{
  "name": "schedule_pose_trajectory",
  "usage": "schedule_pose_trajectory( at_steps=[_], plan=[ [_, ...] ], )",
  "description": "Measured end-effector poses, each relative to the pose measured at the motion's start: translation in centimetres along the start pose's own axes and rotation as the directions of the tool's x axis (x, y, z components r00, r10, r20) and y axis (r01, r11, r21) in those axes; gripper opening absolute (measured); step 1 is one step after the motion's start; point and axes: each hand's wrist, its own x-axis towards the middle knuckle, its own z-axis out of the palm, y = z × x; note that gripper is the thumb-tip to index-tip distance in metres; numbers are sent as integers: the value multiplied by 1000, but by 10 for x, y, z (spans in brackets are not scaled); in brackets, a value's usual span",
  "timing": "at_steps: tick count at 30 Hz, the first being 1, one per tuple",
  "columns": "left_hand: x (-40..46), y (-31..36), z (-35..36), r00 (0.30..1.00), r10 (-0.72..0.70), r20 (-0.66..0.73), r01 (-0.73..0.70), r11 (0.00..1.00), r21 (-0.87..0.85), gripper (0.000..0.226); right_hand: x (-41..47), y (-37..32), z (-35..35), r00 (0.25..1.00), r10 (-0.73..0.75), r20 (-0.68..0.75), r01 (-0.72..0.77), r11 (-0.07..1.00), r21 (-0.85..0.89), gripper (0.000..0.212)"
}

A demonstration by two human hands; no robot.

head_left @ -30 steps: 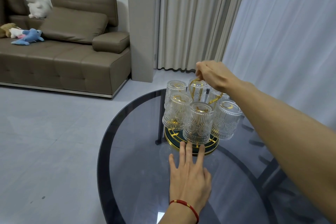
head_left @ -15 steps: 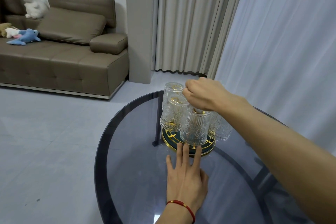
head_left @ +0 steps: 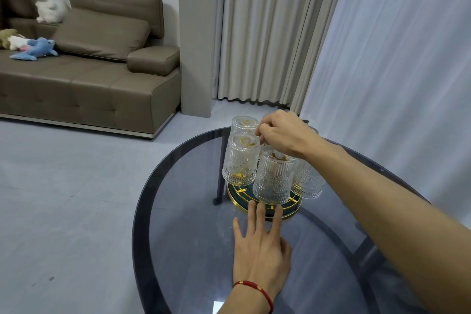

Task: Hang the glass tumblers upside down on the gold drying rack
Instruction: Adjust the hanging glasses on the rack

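**Rack looks full; hand at the top handle**

Gold drying rack (head_left: pixel 265 208) stands mid-way across the round glass table (head_left: pixel 178 250), tumblers (head_left: pixel 274 177) hung upside down around it. Left hand (head_left: pixel 260 255) lies flat, fingers spread, tips touching the rack's base rim. Right hand (head_left: pixel 283 135) curled over the rack's top; cannot tell what it pinches. Hanging step seems finished. Any next lift should be straight and slow, since the glasses hang loose. Open tabletop nearside; table's far edge close behind the rack.

Home living room, sofa (head_left: pixel 84 79), curtains (head_left: pixel 265 33), plush toys (head_left: pixel 35 50)
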Motion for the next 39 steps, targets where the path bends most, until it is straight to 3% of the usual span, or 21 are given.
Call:
schedule_pose_trajectory(
  at_steps=[21,31,39],
  plan=[
    [1,0,0,1000,7,5,-7,999,32,61,-9,-2,-2,999,30,22,-32,993,109,34],
    [2,-1,3,1000,-5,31,4,1000,12,63,-28,14,-22,985,-40,171,44,999,-21,36],
    [1,0,0,998,-13,54,12,1000,19,62,-43,19,-27,987,-62,145,55,997,57,36]
  ],
)
